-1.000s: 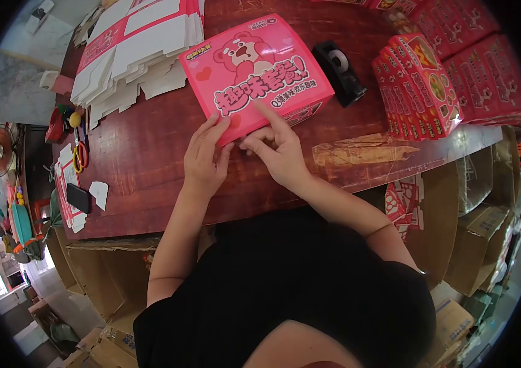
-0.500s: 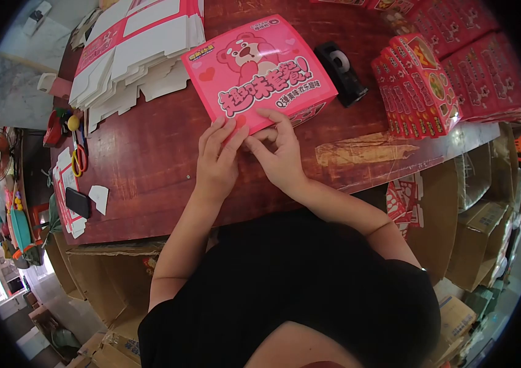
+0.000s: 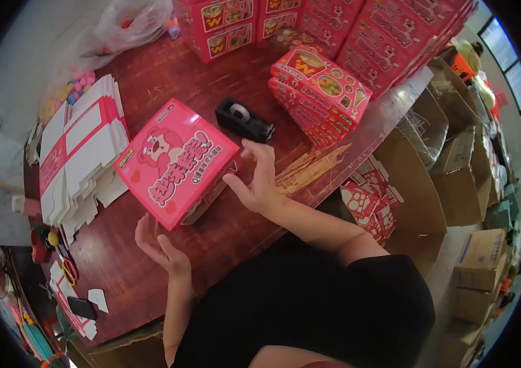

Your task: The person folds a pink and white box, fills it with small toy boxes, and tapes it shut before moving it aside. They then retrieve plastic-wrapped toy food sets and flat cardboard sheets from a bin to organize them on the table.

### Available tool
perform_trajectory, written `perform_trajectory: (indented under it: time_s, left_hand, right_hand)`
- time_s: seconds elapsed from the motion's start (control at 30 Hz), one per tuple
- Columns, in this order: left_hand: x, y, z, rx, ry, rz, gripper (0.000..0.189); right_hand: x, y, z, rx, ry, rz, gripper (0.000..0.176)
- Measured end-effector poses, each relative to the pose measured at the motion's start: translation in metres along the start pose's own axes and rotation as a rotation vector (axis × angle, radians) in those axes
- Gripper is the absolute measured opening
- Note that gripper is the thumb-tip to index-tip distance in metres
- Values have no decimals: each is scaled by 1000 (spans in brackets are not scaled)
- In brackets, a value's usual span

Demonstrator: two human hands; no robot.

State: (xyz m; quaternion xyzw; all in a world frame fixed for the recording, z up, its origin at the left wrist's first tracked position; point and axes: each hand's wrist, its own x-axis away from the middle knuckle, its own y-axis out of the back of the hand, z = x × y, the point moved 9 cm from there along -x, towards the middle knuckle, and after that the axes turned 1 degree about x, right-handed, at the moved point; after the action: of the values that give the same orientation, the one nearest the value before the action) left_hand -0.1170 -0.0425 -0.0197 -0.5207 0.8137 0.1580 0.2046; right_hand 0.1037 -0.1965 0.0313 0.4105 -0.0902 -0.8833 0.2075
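Observation:
A closed pink box (image 3: 171,161) with a bear picture and large lettering lies on the dark red table (image 3: 211,260). My left hand (image 3: 163,248) is just below its near left corner, fingers apart, with nothing in it. Beside the box's right corner is my right hand (image 3: 257,178), its thumb and fingers spread around a gap; whether a fingertip touches the box is unclear. A black tape dispenser (image 3: 244,121) stands just behind the box, near my right fingertips.
Flat white and pink cartons (image 3: 83,150) are piled at the left. Red boxes (image 3: 319,92) stack up at the right, with more pink boxes (image 3: 217,27) behind. Scissors (image 3: 69,271) and a black phone (image 3: 82,308) lie lower left. Cardboard boxes (image 3: 456,172) stand beyond the table's right edge.
The view has swung to the right. Both hands have come off the box's front edge and moved apart, the left to one corner, the right to the other side.

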Motion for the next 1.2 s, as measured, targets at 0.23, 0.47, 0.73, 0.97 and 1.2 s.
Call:
perform_trajectory:
  time_s: [0.23, 0.47, 0.73, 0.97, 1.2]
  left_hand:
    - [-25, -54, 27, 630, 636, 138, 55]
    - [-12, -57, -9, 1011, 563, 283, 58]
    - [-55, -69, -50, 1095, 458, 262, 61]
    - [-91, -105, -28, 1062, 603, 118, 68]
    - [-116, -157, -22, 1013, 621, 222, 67]
  right_hand:
    - [11, -58, -74, -490, -757, 418, 75]
    - [-6, -20, -36, -525, -521, 281, 73]
    - [-101, 95, 57, -415, 264, 387, 73]
    - [-205, 268, -135, -342, -145, -287, 29]
    - [-196, 219, -458, 212, -647, 108, 52]
